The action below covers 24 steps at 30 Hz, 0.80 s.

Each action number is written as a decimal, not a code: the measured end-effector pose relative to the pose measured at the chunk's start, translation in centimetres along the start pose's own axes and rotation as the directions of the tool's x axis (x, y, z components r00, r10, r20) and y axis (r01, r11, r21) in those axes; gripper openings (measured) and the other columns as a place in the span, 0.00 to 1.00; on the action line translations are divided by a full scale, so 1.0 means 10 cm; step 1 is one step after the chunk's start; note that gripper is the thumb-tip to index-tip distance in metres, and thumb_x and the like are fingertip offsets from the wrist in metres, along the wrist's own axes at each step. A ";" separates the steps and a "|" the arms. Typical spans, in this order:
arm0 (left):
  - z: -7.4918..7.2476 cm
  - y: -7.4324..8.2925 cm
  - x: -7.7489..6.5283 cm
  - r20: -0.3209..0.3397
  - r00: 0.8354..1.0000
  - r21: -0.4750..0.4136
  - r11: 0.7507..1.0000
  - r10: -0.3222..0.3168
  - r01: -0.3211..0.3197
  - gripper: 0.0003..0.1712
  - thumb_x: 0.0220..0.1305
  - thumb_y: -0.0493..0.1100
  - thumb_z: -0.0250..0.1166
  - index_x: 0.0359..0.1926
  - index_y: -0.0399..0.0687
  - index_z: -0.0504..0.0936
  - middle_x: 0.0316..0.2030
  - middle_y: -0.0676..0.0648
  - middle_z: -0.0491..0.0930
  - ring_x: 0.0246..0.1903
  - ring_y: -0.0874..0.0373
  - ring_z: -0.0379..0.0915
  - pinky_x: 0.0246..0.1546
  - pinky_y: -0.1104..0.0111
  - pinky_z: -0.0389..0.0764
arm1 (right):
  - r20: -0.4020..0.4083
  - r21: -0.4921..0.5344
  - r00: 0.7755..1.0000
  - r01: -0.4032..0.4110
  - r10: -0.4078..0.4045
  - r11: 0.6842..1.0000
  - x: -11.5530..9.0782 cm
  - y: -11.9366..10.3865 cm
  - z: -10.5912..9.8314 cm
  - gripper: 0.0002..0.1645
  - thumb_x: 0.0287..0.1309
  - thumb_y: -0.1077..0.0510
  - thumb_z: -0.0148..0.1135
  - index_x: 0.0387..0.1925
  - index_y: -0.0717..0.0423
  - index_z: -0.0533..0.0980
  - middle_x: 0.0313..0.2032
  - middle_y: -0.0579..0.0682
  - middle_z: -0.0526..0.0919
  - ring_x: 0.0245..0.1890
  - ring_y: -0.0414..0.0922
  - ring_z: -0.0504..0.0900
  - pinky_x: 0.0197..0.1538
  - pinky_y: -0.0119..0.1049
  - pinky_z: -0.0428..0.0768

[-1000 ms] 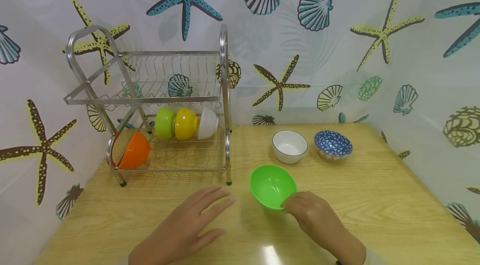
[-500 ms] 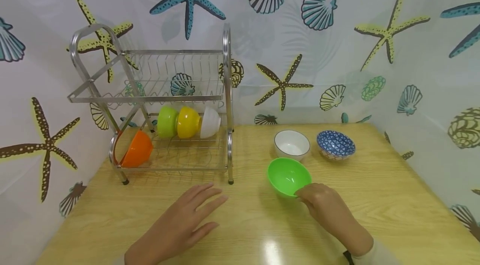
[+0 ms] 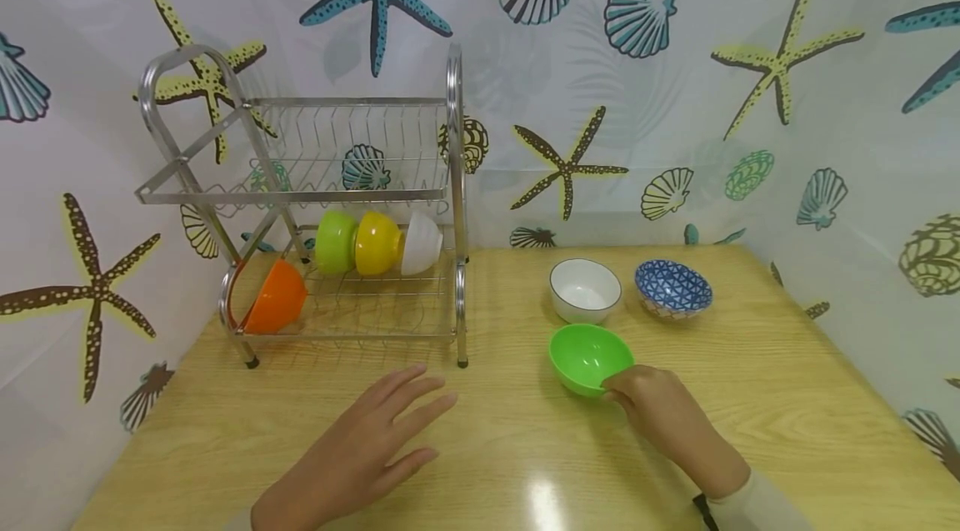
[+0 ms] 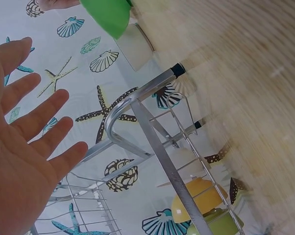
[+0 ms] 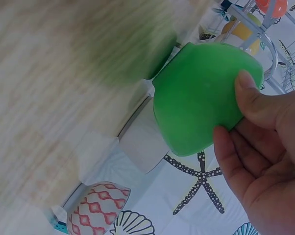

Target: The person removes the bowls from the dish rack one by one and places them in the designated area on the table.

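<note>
My right hand [image 3: 675, 423] pinches the near right rim of a bright green bowl [image 3: 588, 356], thumb on one side and fingers on the other. The bowl's opening faces up, close over the table in front of a white bowl with a dark rim [image 3: 583, 289]. In the right wrist view the thumb [image 5: 248, 88] lies against the green wall. Further right stands a blue-and-white patterned bowl [image 3: 672, 289]. My left hand [image 3: 367, 439] holds nothing; its fingers are spread over the table, and the left wrist view shows its palm [image 4: 20, 171].
A two-tier metal dish rack [image 3: 300, 197] stands at the left. Its lower tier holds an orange bowl [image 3: 276, 298] in front, with lime green [image 3: 335, 243], yellow [image 3: 377, 243] and white [image 3: 422, 246] bowls on edge behind. A patterned curtain [image 3: 517, 72] hangs behind the wooden table [image 3: 750, 381].
My right hand has carried the green bowl to the right, in front of the white bowl, and a little lower over the last half second. The left hand has barely moved.
</note>
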<state>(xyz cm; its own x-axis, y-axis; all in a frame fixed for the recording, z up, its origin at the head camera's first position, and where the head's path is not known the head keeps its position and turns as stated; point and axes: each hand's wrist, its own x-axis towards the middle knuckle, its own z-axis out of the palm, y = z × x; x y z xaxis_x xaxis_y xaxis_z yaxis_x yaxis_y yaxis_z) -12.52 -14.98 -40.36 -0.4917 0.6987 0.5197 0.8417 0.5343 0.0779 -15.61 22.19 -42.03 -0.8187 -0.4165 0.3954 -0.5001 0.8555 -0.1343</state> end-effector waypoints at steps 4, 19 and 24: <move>0.01 0.00 0.00 -0.002 1.000 0.005 1.000 0.005 -0.005 0.31 0.66 0.54 0.61 0.67 0.53 0.68 0.62 0.50 0.70 0.65 0.49 0.61 0.59 0.52 0.71 | 0.039 -0.003 0.999 -0.017 0.017 1.000 0.00 0.02 0.02 0.05 0.43 0.63 0.74 0.27 0.53 0.85 0.26 0.45 0.86 0.28 0.41 0.83 0.34 0.34 0.83; 0.04 0.00 -0.05 0.009 1.000 0.026 1.000 0.008 -0.008 0.29 0.68 0.55 0.58 0.66 0.52 0.69 0.61 0.50 0.70 0.64 0.49 0.62 0.59 0.53 0.71 | 0.066 -0.084 0.998 0.005 0.000 0.996 -0.02 0.00 0.06 0.06 0.44 0.59 0.74 0.29 0.50 0.85 0.28 0.42 0.86 0.28 0.41 0.82 0.34 0.36 0.81; 0.05 0.00 -0.06 0.011 1.000 0.032 0.999 0.017 -0.017 0.29 0.68 0.56 0.57 0.66 0.52 0.69 0.61 0.50 0.71 0.64 0.49 0.62 0.60 0.54 0.70 | 0.075 -0.066 0.997 -0.009 0.014 0.998 -0.01 -0.02 0.04 0.05 0.45 0.59 0.74 0.28 0.49 0.85 0.27 0.42 0.85 0.27 0.40 0.81 0.32 0.34 0.80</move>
<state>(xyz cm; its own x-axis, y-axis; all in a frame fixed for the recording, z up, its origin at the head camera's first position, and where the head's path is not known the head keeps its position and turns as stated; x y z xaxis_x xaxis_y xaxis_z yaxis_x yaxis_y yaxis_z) -12.32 -15.10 -41.11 -0.4798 0.7130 0.5112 0.8424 0.5373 0.0413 -15.54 21.98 -42.41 -0.8443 -0.4266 0.3242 -0.4731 0.8776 -0.0771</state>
